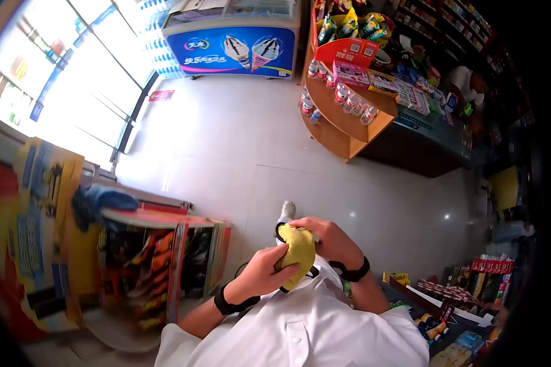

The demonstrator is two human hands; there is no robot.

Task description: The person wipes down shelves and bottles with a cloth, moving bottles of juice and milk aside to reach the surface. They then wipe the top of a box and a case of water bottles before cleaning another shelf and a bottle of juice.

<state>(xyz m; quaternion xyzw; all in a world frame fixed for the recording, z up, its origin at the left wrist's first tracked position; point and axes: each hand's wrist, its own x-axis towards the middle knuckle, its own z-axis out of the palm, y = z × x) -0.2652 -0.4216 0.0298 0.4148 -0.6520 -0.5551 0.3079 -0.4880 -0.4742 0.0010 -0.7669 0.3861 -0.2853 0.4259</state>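
A yellow cloth with dark edging is bunched up in front of the white shirt, held between both hands. My left hand grips its lower left side, with the thumb lying across it. At its upper right, the fingers of my right hand close on the top edge. Both wrists wear black bands. Part of the cloth is hidden behind the fingers.
A shelf unit with packaged goods stands at the left, a blue cloth on top. Ahead is an ice cream freezer. A wooden counter with bottles is at the right, a person behind it. Goods fill the lower right.
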